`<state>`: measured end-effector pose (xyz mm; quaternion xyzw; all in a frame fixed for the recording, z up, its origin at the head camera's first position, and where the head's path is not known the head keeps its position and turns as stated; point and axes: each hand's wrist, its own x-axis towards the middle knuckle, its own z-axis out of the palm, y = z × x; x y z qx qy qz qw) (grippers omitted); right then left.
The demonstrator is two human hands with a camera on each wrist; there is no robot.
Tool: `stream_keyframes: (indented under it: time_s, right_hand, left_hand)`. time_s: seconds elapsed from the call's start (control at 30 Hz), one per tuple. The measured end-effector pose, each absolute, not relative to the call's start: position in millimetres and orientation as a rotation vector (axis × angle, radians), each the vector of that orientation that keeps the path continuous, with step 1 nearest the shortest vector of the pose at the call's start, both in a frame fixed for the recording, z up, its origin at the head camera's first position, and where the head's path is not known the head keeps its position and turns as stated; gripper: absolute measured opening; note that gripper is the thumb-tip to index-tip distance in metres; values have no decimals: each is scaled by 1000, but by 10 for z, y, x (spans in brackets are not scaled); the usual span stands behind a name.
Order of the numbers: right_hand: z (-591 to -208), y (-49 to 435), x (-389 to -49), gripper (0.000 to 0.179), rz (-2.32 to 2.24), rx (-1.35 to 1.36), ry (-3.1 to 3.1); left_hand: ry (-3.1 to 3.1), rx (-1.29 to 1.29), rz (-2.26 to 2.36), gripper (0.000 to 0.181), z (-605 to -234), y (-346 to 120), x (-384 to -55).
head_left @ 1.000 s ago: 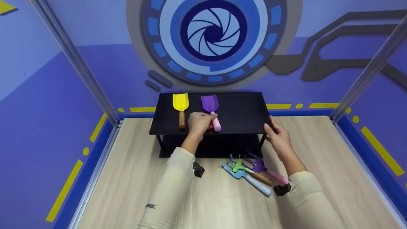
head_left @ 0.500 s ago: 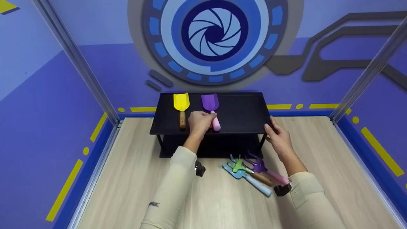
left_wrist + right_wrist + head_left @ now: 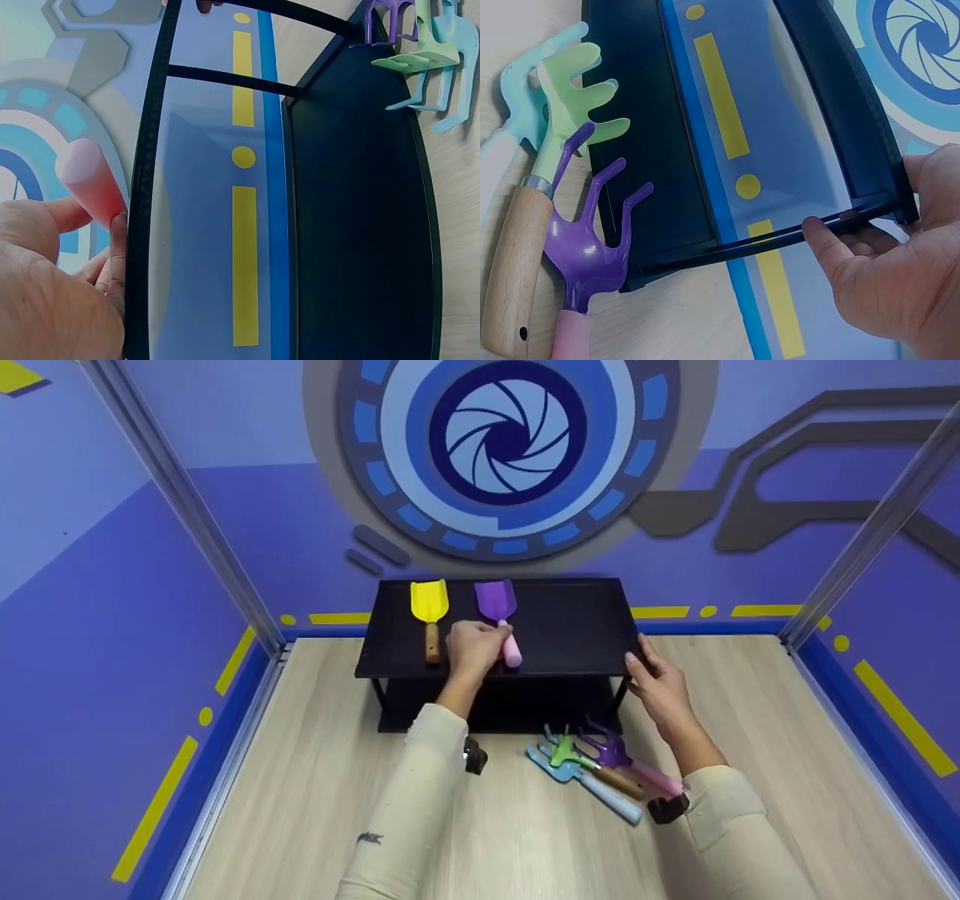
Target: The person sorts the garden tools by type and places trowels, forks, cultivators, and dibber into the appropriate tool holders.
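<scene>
On the top tier of a black two-tier rack (image 3: 570,630) lies a purple toy shovel (image 3: 495,598) with a pink handle (image 3: 90,176). My left hand (image 3: 474,649) pinches that handle between thumb and fingers near the front edge. To its left lies a yellow shovel (image 3: 429,600) with a wooden handle, scoop toward the wall. My right hand (image 3: 661,686) grips the rack's right front corner; in the right wrist view its fingers (image 3: 829,244) curl round the side post, and the thumb is by the top edge.
Before the rack, a blue hand rake (image 3: 600,791), a green hand rake (image 3: 566,751) with a wooden handle and a purple hand rake (image 3: 611,750) lie overlapping on the wooden table (image 3: 510,840). Their tines reach the rack's lower tier (image 3: 352,217). Patterned walls enclose the table.
Almost nothing moves. The view shifts very slightly, while the left hand stays on the purple shovel's handle and the right hand stays at the rack's corner.
</scene>
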<state>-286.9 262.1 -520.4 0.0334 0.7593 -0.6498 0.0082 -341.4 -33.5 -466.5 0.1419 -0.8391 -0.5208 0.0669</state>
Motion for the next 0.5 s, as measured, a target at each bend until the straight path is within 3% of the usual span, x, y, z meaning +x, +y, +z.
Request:
stream_keyframes:
  time_s: [0.5]
  right_hand:
    - [-5221, 2630, -2890, 64, -2025, 118, 2358]
  left_hand:
    - [-2571, 416, -1463, 22, -4678, -339, -3490]
